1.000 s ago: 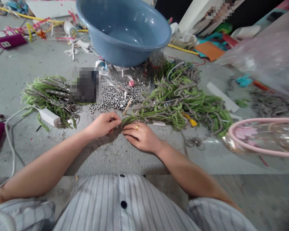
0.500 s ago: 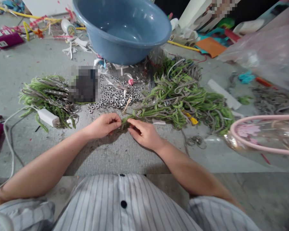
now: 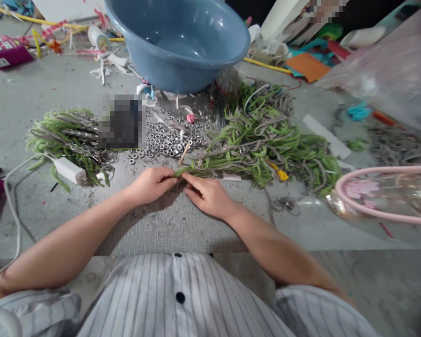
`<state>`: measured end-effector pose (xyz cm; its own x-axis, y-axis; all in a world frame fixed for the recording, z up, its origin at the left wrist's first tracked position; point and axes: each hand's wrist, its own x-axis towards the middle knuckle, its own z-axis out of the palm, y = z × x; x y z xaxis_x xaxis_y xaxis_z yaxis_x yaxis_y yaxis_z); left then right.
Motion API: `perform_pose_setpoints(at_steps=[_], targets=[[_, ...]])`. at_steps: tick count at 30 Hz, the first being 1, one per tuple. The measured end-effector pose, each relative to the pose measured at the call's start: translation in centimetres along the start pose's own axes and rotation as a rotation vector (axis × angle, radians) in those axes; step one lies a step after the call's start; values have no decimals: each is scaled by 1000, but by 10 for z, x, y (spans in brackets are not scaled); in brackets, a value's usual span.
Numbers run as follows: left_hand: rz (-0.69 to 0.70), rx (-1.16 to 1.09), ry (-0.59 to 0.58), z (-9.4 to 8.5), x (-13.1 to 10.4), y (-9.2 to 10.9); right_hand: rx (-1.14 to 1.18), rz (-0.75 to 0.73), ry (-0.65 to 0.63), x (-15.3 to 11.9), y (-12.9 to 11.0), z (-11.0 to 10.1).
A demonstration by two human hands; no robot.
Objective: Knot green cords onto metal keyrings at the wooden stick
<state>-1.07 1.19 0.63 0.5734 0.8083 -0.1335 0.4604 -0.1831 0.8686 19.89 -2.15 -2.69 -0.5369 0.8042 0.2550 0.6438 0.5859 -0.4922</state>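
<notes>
The left hand (image 3: 152, 186) is pinching the near end of a gathered strand of green and grey cords (image 3: 224, 164) between thumb and fingers; the right hand (image 3: 212, 196) is touching the same end with its index finger, though whether its grip is closing on anything, I cannot tell; the cords are lying low over the bench (image 3: 143, 234), running from that end into a looped heap on the person's right; because the loops are crossing one another, a pull could be dragging neighbours along and tightening a snarl; a loose pinch could be letting single strands slip out; the metal nuts (image 3: 161, 146) are lying loose just beyond the fingers, so a sweeping cord could be scattering them, and the beige stick (image 3: 185, 152) beside the strand could be snagging it; as for labels, the purple box (image 3: 9, 54) is bearing pale stickers and the white roll (image 3: 98, 38) is showing a patterned round end, but neither is giving readable writing or a brand.
</notes>
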Motion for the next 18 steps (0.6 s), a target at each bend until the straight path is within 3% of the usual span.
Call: perform_pose_setpoints(at_steps=[4,9,12,18], targets=[[-89,-257,0,-2,0,-3,-110,107,20,0,2,1],[-154,-548,118,-6,0,-4,-97,300,79,1,9,-2],[-151,-698,149,-9,1,-5,148,417,224,3,17,-4],[-157,-777,182,-16,3,-5,712,537,664,11,48,-8]])
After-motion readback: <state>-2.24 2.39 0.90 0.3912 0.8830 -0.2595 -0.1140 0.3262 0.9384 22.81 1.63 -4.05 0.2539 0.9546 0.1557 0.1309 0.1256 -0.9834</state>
